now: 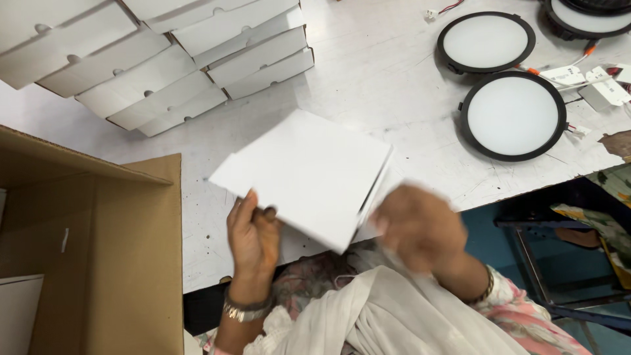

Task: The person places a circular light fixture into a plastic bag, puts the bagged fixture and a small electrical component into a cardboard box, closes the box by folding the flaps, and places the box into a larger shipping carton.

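A flat white cardboard box (pixel 309 174) is held tilted above the near edge of the white table (pixel 388 85). My left hand (pixel 252 240) grips its lower left corner, fingers up against the underside. My right hand (pixel 420 227) is blurred at the box's right edge, where a flap stands slightly apart; it touches or holds that side. A metal watch sits on my left wrist and a bangle on my right.
Rows of shut white boxes (pixel 158 52) are stacked at the back left. Round black-rimmed flat lamps (pixel 513 115) (pixel 486 41) with wires and small white driver units (pixel 608 89) lie at the right. A large brown carton (pixel 98 250) stands open at the left.
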